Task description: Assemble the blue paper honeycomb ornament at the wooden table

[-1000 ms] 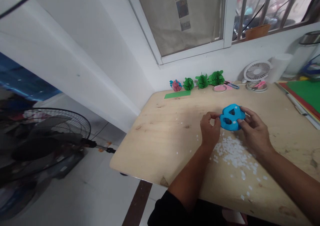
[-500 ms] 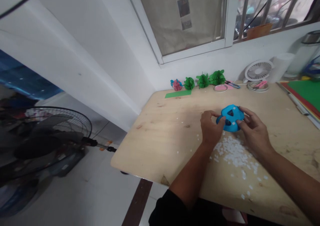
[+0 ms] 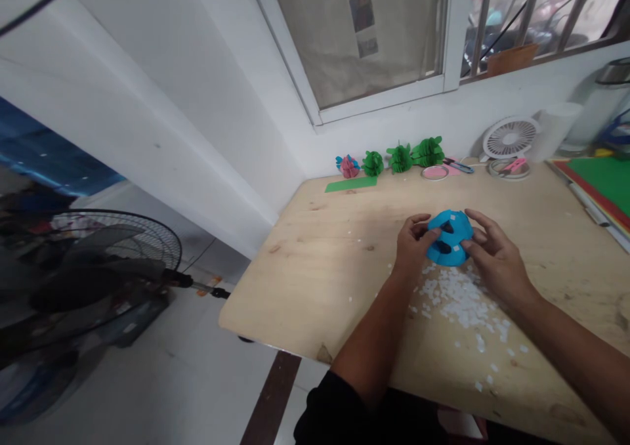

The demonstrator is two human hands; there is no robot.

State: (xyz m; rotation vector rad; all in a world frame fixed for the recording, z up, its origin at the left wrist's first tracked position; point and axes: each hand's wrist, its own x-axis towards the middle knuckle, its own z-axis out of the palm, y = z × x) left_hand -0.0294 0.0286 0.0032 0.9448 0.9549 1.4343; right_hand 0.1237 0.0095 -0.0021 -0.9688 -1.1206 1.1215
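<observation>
Between my two hands is a blue paper cutout, roughly round, with dark openings in it and a couple of small white squares on its face. My left hand pinches its left edge, thumb on the front. On the opposite side my right hand has the thumb against the lower right edge, with the index finger reaching over the upper right rim. The paper is held above the wooden table. Just below it lies a loose heap of small white square bits.
Along the wall stand green paper figures and a pink and blue one, with a green strip before them. Farther right are a pen-like tool, a small white fan and coloured sheets. A floor fan stands left.
The blue paper has shifted slightly left and turned a little in my hands. My right fingers have loosened somewhat at its upper right edge.
</observation>
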